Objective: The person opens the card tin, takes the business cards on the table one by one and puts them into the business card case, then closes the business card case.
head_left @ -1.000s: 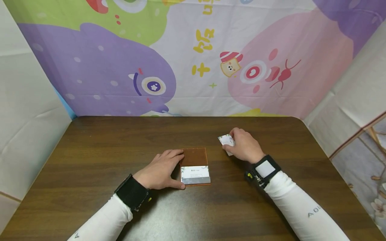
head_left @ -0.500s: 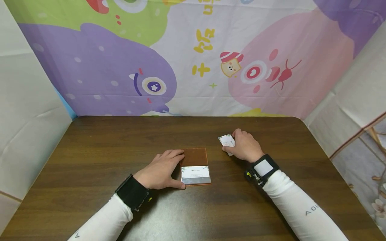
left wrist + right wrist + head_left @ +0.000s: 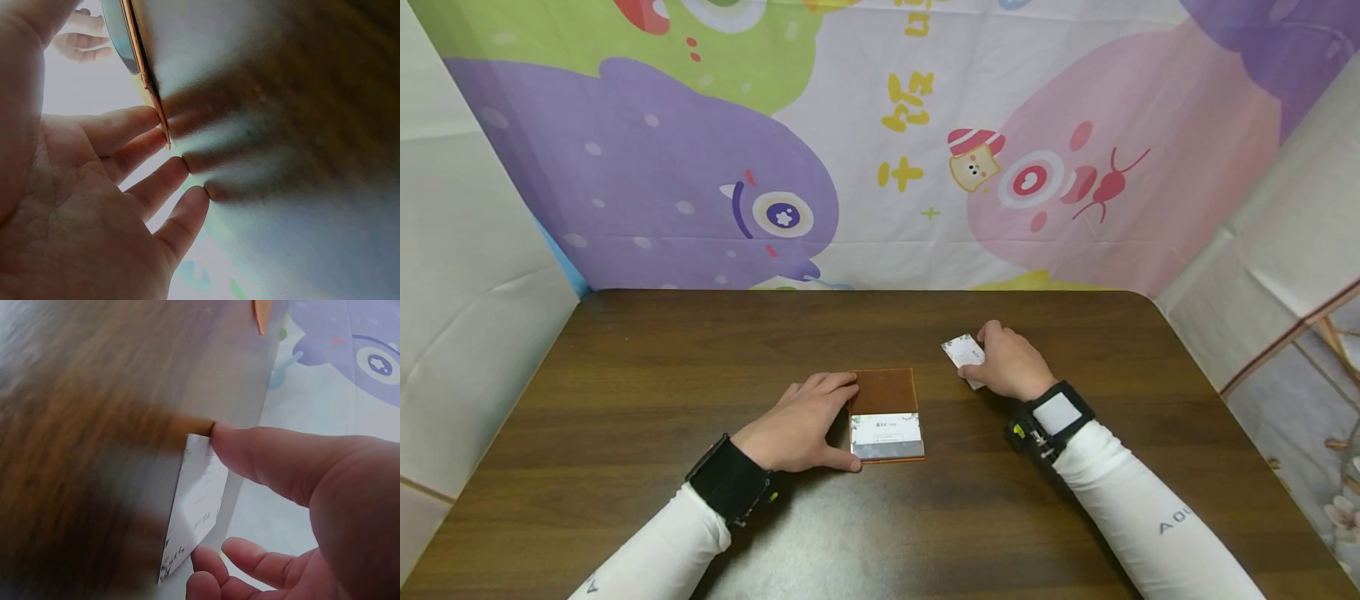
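A flat brown card holder (image 3: 882, 390) lies on the wooden table, with a white card (image 3: 886, 427) printed with leaves across its nearer half. Along the holder's left edge rests my left hand (image 3: 797, 423), thumb at the near corner and fingertips at the far one. In the left wrist view, those fingers (image 3: 164, 200) are extended, some on the holder's edge (image 3: 164, 128), others on the table. To the right, my right hand (image 3: 1017, 365) holds a second white card (image 3: 962, 352) between thumb and fingertips at its edges, low at the tabletop.
The dark wooden table (image 3: 662, 358) ends at a cartoon-printed cloth (image 3: 880, 250) behind. Pale cloth side walls (image 3: 482, 250) flank it. A strip of bare tabletop separates the holder from the second card.
The right thumb has shifted slightly to the right along the second card, and more of the card's face shows. The left hand and the holder have stayed in place.
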Demonstrator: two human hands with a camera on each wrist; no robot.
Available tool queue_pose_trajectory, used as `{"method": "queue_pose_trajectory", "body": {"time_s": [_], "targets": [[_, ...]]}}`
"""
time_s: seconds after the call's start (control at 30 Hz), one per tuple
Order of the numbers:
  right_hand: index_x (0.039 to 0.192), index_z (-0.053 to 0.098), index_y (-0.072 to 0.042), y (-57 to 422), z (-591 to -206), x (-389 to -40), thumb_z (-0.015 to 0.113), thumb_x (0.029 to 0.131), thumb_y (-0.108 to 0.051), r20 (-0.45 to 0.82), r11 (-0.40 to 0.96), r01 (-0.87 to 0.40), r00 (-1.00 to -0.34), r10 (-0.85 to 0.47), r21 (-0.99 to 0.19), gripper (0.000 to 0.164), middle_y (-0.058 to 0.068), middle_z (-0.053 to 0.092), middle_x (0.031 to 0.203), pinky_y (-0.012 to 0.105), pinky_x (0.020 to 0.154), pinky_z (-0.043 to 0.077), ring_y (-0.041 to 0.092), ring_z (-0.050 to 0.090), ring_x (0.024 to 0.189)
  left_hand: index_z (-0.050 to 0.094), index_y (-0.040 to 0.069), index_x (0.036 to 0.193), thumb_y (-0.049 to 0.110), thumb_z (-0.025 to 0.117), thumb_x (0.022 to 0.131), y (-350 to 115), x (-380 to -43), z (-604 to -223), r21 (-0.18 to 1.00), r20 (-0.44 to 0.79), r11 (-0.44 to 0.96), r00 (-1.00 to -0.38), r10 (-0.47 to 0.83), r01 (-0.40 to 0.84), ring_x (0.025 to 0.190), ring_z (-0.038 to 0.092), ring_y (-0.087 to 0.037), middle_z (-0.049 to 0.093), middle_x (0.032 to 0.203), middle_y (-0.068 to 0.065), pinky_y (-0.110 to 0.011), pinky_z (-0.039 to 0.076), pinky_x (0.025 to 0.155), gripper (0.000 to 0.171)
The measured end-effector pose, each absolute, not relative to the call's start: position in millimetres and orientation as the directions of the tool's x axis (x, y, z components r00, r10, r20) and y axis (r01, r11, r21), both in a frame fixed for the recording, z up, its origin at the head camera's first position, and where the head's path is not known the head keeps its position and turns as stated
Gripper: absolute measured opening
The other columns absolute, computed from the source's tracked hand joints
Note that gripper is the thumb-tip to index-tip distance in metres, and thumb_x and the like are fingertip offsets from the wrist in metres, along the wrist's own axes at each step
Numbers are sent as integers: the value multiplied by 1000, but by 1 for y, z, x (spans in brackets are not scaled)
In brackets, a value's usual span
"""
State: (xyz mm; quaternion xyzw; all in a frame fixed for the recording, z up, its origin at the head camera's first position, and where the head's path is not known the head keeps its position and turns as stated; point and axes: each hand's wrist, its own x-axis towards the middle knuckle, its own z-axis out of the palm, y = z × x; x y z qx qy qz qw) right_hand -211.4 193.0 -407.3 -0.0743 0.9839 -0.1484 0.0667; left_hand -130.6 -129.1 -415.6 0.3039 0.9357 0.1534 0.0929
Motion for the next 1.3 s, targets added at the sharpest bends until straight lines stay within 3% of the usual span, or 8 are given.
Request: {"method": "queue_pose_trajectory", "body": {"time_s": [0.3,0.6,1.03,1.3], "targets": [[123,53,6,195,-406,-217,81,79,-37,-159,922,-112,-970,-182,-371,68,15,61,104,40,79,47,28,57,90,41,3,152,65,74,75,-129,-131,-417,336,-82,771,-799,596,541,144,26,-29,30,160,-8,-57,27,109,104],[114,59,3,196,-408,-218,85,75,-30,-111,897,-141,-972,-205,-419,57,12,60,101,37,76,47,25,56,88,41,4,152,65,75,75,-129,-131,-417,335,-89,776,-802,591,535,144,26,-29,29,160,-7,-57,26,109,104],[115,58,-5,195,-410,-215,85,74,-24,-52,880,-188,-971,-234,-437,53,10,55,101,37,77,44,25,51,92,41,4,152,65,75,75,-129,-130,-417,333,-86,775,-801,592,537,144,27,-31,29,160,-7,-57,27,109,104],[118,59,-9,196,-407,-213,74,86,-16,-24,853,-216,-966,-258,-475,36,8,61,96,36,70,45,23,57,82,41,3,152,65,75,75,-129,-130,-416,333,-89,776,-801,592,536,143,27,-30,30,160,-8,-56,27,109,104]]}}
